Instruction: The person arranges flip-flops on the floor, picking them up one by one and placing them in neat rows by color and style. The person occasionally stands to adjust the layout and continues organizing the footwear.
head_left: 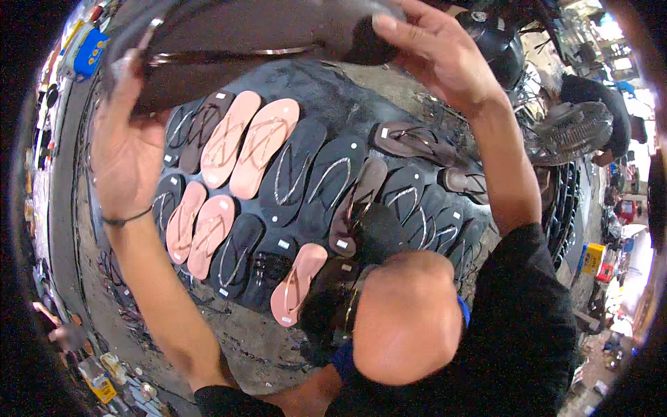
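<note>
A dark brown flip-flop (264, 31) with a shiny copper-coloured strap spans the top of the view, held up close and slightly blurred. Its left end is in my left hand (128, 149), a dark cord around that wrist. At the right end my right hand (448, 59) grips it with the thumb over the edge; some fingers are hidden behind. Below lie rows of flip-flops: a large pink pair (233, 142), a smaller pink pair (187, 226), a single pink one (300, 281), several black ones (295, 170) and brown ones (413, 142). Small white stickers mark many of them.
The rows lie on a dark grey sheet (333, 104) over rough ground. A black rounded helmet-like thing (497, 45) and a fan (573, 132) stand at the upper right, near a person in dark clothing (615, 111). A blue packet (89, 52) sits far left, a yellow box (590, 260) far right.
</note>
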`<state>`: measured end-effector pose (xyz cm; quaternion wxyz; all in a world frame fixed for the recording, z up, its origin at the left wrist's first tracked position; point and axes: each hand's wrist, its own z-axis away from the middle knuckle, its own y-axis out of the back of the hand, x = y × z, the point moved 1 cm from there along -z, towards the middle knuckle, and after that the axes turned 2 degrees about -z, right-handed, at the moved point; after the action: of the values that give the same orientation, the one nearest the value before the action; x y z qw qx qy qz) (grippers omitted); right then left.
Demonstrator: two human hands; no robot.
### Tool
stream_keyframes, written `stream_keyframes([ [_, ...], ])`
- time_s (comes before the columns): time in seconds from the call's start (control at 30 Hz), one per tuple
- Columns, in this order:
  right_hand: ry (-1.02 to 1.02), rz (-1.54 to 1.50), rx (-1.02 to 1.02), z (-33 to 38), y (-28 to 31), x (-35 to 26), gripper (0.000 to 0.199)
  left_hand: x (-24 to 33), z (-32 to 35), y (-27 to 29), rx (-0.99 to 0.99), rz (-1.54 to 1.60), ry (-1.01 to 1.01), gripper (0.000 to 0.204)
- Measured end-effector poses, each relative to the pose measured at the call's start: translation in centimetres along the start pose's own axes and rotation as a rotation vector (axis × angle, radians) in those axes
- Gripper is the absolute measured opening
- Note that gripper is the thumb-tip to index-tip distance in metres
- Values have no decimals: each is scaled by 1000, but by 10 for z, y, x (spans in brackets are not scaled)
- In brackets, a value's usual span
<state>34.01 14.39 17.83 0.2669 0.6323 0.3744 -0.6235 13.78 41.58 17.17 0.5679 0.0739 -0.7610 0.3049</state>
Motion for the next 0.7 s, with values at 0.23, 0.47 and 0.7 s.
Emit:
stream_keyframes([
  [0.23, -374, 358, 289, 17, 122, 167, 40, -199, -74, -24, 67, -496, 567, 58],
  [0.47, -476, 533, 301, 29, 139, 249, 37, -294, -114, 1, -181, -998, 570, 45],
  [0.7, -519, 659, 267, 23, 143, 251, 37, -310, -130, -1, -293, -1161, 680, 40],
])
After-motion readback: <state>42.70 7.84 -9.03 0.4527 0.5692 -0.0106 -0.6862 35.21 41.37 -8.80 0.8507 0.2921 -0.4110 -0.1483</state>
